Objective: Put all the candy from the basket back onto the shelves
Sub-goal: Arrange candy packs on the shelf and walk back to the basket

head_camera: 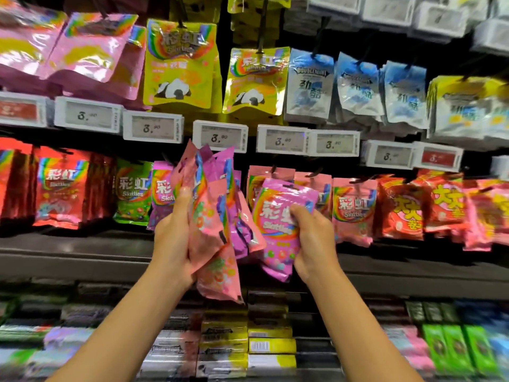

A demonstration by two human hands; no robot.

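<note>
My left hand point(173, 238) grips a bunch of pink and purple Skittles bags point(212, 213), held upright in front of the middle shelf row. My right hand point(311, 238) holds one pink Skittles bag point(278, 216) by its right side, face toward me, just right of the bunch. Behind them hang more pink Skittles bags point(352, 208) on pegs. The basket is out of view.
Yellow Skittles bags point(179, 64) and blue Doublemint packs point(308, 84) hang on the upper row above white price tags point(220, 136). Red Skittles bags point(63, 188) and green Skittles bags point(133, 194) hang at left, red candy bags point(402, 208) at right. Boxed gum point(270, 346) fills the lower shelf.
</note>
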